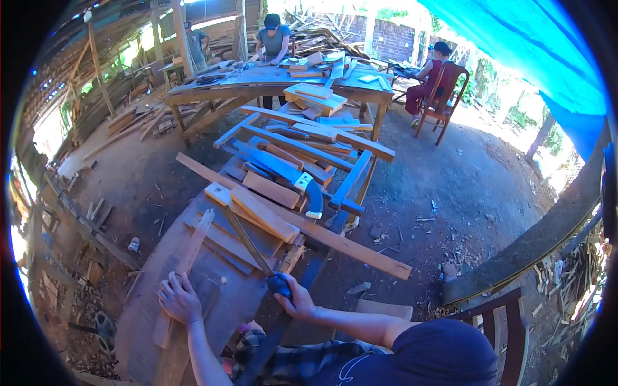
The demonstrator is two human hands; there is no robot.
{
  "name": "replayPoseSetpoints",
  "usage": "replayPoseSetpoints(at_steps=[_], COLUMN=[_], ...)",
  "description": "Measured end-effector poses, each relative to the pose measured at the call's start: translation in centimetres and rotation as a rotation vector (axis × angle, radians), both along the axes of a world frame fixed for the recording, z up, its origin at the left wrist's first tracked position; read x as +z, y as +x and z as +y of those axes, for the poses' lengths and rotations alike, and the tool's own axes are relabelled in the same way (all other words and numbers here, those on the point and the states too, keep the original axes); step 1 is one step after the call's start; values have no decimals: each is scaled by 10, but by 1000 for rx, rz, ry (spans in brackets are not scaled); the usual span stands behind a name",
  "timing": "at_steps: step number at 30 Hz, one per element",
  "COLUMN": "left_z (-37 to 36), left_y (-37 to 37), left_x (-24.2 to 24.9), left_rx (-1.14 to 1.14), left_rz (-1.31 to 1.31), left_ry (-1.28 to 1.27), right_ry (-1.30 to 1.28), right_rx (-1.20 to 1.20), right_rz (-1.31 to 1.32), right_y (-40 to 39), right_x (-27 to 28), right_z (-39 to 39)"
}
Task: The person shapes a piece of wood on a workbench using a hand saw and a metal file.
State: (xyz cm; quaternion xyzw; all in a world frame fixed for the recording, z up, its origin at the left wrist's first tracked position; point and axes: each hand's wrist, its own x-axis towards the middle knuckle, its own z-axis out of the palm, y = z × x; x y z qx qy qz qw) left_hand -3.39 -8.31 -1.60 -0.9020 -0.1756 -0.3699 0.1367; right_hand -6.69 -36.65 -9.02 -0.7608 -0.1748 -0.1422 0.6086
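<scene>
My left hand [180, 298] rests on a long wooden piece [193, 244] that lies on the workbench [147, 273], its fingers pressed over the wood. In my right hand [297, 299] is the dark handle of a long, narrow metal tool [248, 241], whose blade points up and away toward a light wooden block [217, 193]. Whether the tool is a file or a knife I cannot tell. Beyond the block, a handsaw [277, 166] with a dark curved handle lies on the stacked wood pieces. A long board [347, 243] crosses the bench in front of the saw.
A wooden frame [353, 177] lies past the saw. Behind it stands a large table [225, 90] with wood pieces, where a person [275, 42] works. Another person [430, 80] sits on a chair [449, 96] at the back right. Scrap wood lies on the floor.
</scene>
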Motion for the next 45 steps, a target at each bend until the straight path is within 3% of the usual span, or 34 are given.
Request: replayPoseSetpoints(at_steps=[6, 9, 16, 45], left_z=[-2, 1, 2, 0], left_y=[1, -2, 2, 0], left_x=[1, -2, -3, -3], left_rx=[-32, -25, -11, -14], left_rz=[15, 19, -9, -20], left_ry=[27, 41, 25, -18], right_ry=[-49, -8, -44, -40], right_rx=[-33, 28, -8, -20], right_rz=[-101, 74, -53, -76], right_y=[2, -2, 2, 1], right_x=[-6, -1, -5, -5], right_z=[-1, -2, -2, -2])
